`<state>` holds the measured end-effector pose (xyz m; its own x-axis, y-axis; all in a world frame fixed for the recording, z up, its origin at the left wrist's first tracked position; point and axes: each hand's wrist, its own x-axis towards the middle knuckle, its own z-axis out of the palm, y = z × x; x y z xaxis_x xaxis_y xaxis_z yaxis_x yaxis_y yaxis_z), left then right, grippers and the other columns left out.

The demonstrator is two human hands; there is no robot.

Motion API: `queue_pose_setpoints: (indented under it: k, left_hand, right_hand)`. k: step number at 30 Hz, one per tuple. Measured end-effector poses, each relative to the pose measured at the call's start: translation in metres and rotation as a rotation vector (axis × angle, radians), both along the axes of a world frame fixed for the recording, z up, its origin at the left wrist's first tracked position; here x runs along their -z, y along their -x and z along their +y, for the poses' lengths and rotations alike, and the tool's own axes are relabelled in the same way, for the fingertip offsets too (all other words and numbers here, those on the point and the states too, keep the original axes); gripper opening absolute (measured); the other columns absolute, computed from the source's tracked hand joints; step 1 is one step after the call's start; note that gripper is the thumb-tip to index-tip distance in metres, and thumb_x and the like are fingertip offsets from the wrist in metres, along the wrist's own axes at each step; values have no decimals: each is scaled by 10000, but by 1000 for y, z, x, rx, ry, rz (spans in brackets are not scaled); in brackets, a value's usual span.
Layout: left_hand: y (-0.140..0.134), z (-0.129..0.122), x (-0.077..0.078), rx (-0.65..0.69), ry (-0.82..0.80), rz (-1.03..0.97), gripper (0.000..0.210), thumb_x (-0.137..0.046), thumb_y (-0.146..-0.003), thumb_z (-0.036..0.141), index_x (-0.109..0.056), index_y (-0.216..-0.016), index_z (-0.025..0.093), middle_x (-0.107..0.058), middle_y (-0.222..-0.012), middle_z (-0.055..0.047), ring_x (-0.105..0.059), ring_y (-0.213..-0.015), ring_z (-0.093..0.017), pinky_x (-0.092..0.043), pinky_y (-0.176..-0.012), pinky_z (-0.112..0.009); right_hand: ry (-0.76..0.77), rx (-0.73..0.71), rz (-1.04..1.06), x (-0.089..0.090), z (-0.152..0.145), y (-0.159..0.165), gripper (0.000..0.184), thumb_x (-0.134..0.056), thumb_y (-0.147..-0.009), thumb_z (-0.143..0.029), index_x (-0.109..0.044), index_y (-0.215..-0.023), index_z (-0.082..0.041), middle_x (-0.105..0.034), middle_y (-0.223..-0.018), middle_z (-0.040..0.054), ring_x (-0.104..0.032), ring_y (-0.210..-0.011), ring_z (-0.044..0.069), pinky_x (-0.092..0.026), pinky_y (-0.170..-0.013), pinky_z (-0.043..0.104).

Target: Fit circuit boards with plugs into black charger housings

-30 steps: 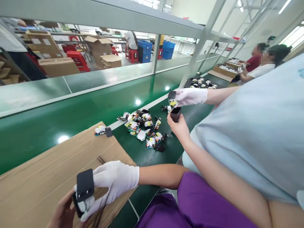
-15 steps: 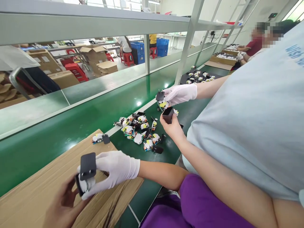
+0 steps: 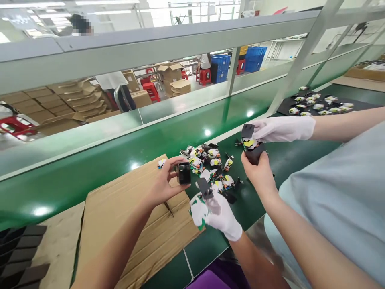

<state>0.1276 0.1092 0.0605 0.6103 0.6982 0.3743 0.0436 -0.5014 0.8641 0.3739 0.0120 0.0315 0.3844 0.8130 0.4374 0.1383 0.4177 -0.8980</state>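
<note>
Half a second ago the two hands met over the cardboard (image 3: 120, 196); now they are apart. The left hand (image 3: 164, 182) has its grip wrapped around a black case (image 3: 184, 173), in front of the pile (image 3: 206, 174) as seen here. The gloved right hand (image 3: 224, 216), nearer and to the right, grasps a board (image 3: 198, 210) with its black cap (image 3: 204, 188), both clear of the case and above the cardboard's right edge and the green desk (image 3: 174, 265).

On the right, a co-worker's gloved hand (image 3: 276, 128) has brought another board (image 3: 250, 143) down to the black shell (image 3: 255, 153) in their bare hand (image 3: 260, 176); earlier a gap showed there. Black blocks (image 3: 30, 245) have entered the view at near left.
</note>
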Motion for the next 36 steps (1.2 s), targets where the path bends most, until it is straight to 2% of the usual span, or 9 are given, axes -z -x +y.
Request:
queue_pose_setpoints:
  k: [3, 5, 9, 16, 21, 25, 28, 30, 36]
  left_hand:
    - [-14, 2, 1, 90, -28, -29, 544, -805, -816, 323, -499, -1264, 285, -600, -1315, -109, -620, -1206, -230, -593, -930, -349]
    - [-21, 5, 3, 125, -48, -41, 530, -800, -826, 299, -498, -1262, 294, -591, -1327, -108, -607, -1229, -233, -589, -935, -347]
    - [-31, 8, 2, 151, -123, -20, 527, -778, -843, 238, -484, -1276, 300, -579, -1346, -113, -587, -1267, -237, -581, -955, -360]
    - [-40, 3, -8, 182, -348, 26, 503, -683, -873, 121, -485, -1305, 285, -607, -1325, -117, -533, -1357, -249, -583, -931, -336]
    - [-43, 1, -12, 184, -472, 43, 534, -661, -849, 64, -475, -1311, 256, -629, -1296, -130, -556, -1332, -253, -568, -999, -406]
    - [-41, 2, -14, 182, -537, 78, 533, -650, -845, 54, -472, -1309, 245, -642, -1290, -134, -559, -1333, -260, -531, -1066, -476]
    - [-41, 2, -13, 183, -544, 90, 525, -644, -852, 62, -470, -1312, 245, -641, -1296, -135, -556, -1341, -260, -530, -1073, -483]
    - [-41, 1, -12, 187, -539, 92, 524, -650, -855, 77, -470, -1317, 246, -644, -1293, -135, -559, -1342, -265, -534, -1067, -484]
    - [-44, 0, -9, 196, -468, 83, 486, -658, -880, 129, -479, -1313, 259, -643, -1300, -140, -575, -1333, -269, -586, -983, -428]
  right_hand:
    - [-82, -131, 1052, -4, 11, -55, 214, -737, -792, -231, -626, -974, -254, -741, -844, -35, -747, -787, 116, -633, -684, 189]
    - [-110, -147, 1405, -4, 14, -70, 215, -686, -784, -241, -599, -981, -249, -735, -861, -51, -735, -743, 94, -629, -653, 186]
    - [-52, -124, 1456, 2, 13, -66, 177, -616, -779, -284, -587, -939, -213, -737, -903, -45, -728, -729, 71, -624, -644, 190]
    - [-126, -37, 1107, 11, 21, -67, 162, -644, -673, -332, -609, -784, -220, -730, -820, -48, -739, -734, 109, -638, -602, 265]
    - [-100, 13, 1059, 4, 20, -68, 176, -633, -634, -341, -612, -765, -225, -724, -798, -72, -736, -707, 104, -638, -588, 260]
    - [-36, -150, 1244, -6, 14, -67, 174, -602, -666, -300, -607, -818, -216, -721, -798, -87, -728, -710, 66, -616, -586, 190]
    - [-72, -290, 1658, -11, 10, -64, 193, -537, -720, -279, -609, -885, -211, -720, -825, -52, -729, -701, 81, -621, -586, 212]
    - [-115, -455, 1878, -12, 6, -62, 207, -531, -737, -256, -605, -924, -204, -713, -831, -48, -738, -759, 90, -640, -678, 249]
    - [-221, -968, 2211, -11, -1, -59, 90, -607, -710, -148, -618, -789, -188, -641, -751, -67, -703, -1014, 117, -596, -975, 361]
